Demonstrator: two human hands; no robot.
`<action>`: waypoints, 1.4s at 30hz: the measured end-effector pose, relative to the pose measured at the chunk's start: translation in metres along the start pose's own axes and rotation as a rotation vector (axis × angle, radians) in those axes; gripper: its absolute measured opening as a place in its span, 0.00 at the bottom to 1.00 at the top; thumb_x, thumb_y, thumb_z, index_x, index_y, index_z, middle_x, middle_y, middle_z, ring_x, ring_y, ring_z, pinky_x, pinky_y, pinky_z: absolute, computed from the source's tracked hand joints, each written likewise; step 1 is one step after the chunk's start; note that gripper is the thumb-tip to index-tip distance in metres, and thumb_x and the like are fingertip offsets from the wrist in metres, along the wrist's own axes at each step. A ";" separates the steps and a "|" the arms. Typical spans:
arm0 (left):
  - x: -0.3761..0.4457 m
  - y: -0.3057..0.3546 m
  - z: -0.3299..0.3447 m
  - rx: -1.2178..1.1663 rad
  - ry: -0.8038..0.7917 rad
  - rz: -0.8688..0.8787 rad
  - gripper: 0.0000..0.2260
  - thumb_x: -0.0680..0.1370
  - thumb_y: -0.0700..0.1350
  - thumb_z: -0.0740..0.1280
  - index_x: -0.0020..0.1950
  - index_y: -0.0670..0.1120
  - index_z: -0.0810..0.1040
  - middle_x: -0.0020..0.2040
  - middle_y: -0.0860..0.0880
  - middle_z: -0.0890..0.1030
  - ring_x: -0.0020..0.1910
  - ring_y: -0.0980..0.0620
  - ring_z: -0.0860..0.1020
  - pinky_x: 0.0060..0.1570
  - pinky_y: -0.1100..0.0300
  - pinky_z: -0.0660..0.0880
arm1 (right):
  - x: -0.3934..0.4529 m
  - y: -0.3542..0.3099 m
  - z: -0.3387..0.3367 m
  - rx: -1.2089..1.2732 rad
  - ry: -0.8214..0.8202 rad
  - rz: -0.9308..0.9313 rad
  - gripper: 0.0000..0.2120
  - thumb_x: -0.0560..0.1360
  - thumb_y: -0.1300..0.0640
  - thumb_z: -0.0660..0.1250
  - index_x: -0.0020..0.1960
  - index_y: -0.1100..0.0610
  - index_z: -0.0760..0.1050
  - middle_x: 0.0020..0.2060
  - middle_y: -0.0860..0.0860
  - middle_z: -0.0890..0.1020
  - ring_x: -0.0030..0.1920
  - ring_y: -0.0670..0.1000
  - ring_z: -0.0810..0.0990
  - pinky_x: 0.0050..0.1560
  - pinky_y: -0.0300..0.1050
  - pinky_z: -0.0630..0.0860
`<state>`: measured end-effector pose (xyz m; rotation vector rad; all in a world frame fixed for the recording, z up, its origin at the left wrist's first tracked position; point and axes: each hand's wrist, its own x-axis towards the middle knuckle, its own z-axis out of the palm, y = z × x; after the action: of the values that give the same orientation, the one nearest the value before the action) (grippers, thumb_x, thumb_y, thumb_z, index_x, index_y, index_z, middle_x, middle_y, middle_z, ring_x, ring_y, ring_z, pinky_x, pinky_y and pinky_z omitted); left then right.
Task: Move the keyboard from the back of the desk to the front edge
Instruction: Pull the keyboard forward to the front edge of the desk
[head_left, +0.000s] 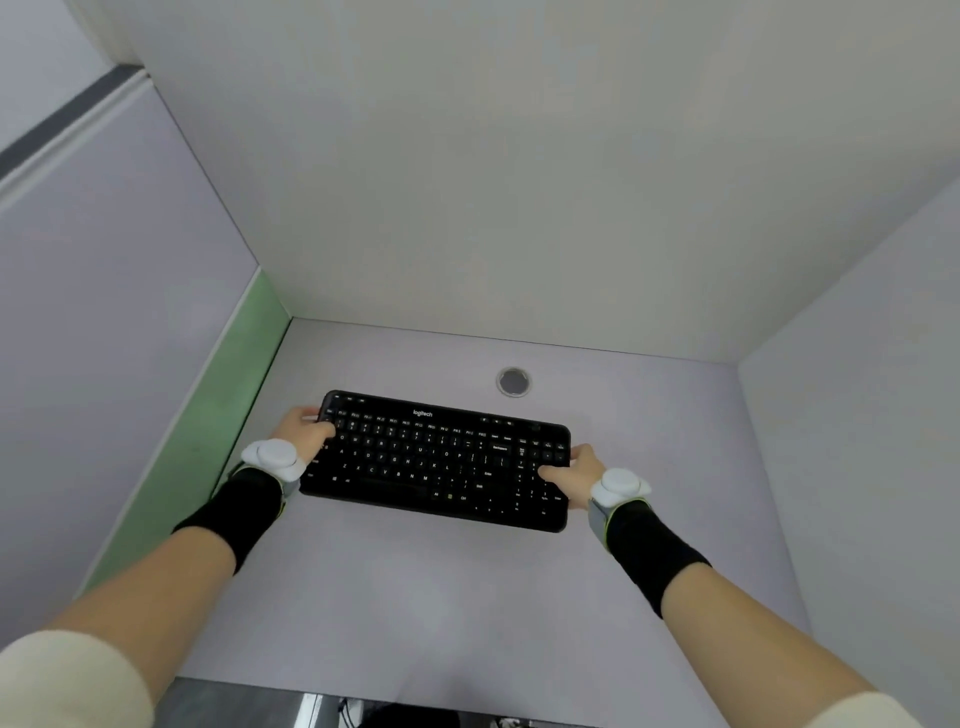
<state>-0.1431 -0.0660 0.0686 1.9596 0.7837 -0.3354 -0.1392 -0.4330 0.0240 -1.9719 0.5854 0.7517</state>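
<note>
Forearms in black wristbands reach out from the near edge of the counter (467, 613). At mid-depth lies the keyboard (436, 462), short of the cable grommet (514, 382). The left hand (304, 428) and right hand (579, 475) clamp its two ends, fingers (553, 472) curled over the keys, likely so it travels level. Bare surface lies open toward the front edge; side walls stand well apart.
</note>
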 end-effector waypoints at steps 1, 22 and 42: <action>-0.004 -0.004 0.002 -0.010 -0.003 -0.014 0.22 0.75 0.35 0.64 0.69 0.38 0.69 0.64 0.37 0.77 0.51 0.45 0.74 0.52 0.57 0.68 | -0.001 0.006 -0.001 0.001 0.002 -0.015 0.23 0.72 0.56 0.73 0.59 0.56 0.63 0.45 0.51 0.77 0.55 0.61 0.82 0.55 0.62 0.82; -0.077 -0.061 0.059 0.010 -0.075 -0.126 0.18 0.73 0.37 0.64 0.63 0.42 0.74 0.56 0.42 0.81 0.54 0.42 0.80 0.62 0.48 0.74 | 0.003 0.125 -0.040 -0.043 -0.003 0.029 0.39 0.58 0.38 0.72 0.62 0.58 0.71 0.52 0.55 0.84 0.49 0.57 0.86 0.53 0.59 0.83; -0.126 -0.117 0.118 -0.014 -0.210 -0.243 0.26 0.65 0.42 0.66 0.64 0.46 0.73 0.56 0.39 0.81 0.54 0.39 0.81 0.60 0.39 0.76 | -0.068 0.213 -0.074 -0.007 0.050 0.136 0.41 0.67 0.32 0.68 0.68 0.59 0.69 0.58 0.58 0.81 0.57 0.60 0.82 0.62 0.59 0.78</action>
<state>-0.3037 -0.1780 -0.0034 1.7834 0.8838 -0.6670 -0.3077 -0.5907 -0.0240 -1.9767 0.7534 0.7901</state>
